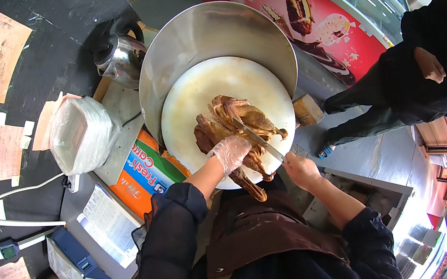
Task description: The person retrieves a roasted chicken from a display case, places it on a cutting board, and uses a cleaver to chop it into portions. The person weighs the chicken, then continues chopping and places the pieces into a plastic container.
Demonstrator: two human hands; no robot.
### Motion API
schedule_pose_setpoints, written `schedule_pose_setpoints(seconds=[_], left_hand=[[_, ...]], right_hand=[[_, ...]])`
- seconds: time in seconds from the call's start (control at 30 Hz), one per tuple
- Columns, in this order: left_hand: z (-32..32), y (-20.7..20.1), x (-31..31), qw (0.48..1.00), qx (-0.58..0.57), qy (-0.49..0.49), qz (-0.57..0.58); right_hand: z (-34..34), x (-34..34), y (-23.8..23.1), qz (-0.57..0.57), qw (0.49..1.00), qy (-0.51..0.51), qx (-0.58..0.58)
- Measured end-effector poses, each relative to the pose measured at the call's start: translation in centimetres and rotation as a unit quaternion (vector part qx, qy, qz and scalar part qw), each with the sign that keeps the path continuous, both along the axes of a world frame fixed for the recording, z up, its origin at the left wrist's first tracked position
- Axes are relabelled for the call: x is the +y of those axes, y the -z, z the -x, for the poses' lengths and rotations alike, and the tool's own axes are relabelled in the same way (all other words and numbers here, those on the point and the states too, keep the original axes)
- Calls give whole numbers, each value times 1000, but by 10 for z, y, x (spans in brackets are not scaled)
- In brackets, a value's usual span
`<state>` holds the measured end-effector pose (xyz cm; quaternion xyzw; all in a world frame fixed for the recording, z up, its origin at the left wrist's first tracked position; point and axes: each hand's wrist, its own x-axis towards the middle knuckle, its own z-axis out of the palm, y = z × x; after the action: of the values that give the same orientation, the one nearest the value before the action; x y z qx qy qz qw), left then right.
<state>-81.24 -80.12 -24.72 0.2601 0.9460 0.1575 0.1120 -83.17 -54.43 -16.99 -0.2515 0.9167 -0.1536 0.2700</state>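
A cooked brown bird, apparently a duck (244,112), lies on a round white chopping board (185,99). Its neck end hangs over the board's near edge. My left hand (231,154), in a clear plastic glove, is closed on the near left part of the bird and holds it against the board. My right hand (301,170), bare, grips the handle of a knife (261,142). The blade slants up and left across the bird, its tip over the middle of the meat. How deep the edge sits in the meat cannot be made out.
A tall curved metal guard (206,23) rises around the board's far side. To the left are a kettle (122,57), clear plastic bags (84,136), an orange and green carton (140,178) and a paper sheet (110,225). Another person (437,58) stands at right, near a red freezer (322,26).
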Motion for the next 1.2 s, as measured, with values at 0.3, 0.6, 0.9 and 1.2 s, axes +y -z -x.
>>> schedule_pose_setpoints(seconds=[0.3, 0.6, 0.9, 1.2], left_hand=[[-15, 2, 0, 996, 58, -35, -57], [-19, 44, 0, 983, 121, -53, -131], [-16, 21, 3, 998, 41, -51, 7], [-15, -40, -27, 978, 182, 0, -99]], right_hand=[[6, -13, -9, -77, 995, -63, -5], [5, -29, -14, -82, 995, -62, -16], [-3, -50, -8, -85, 995, -40, -25], [-2, -53, -1, -136, 989, -32, -39]])
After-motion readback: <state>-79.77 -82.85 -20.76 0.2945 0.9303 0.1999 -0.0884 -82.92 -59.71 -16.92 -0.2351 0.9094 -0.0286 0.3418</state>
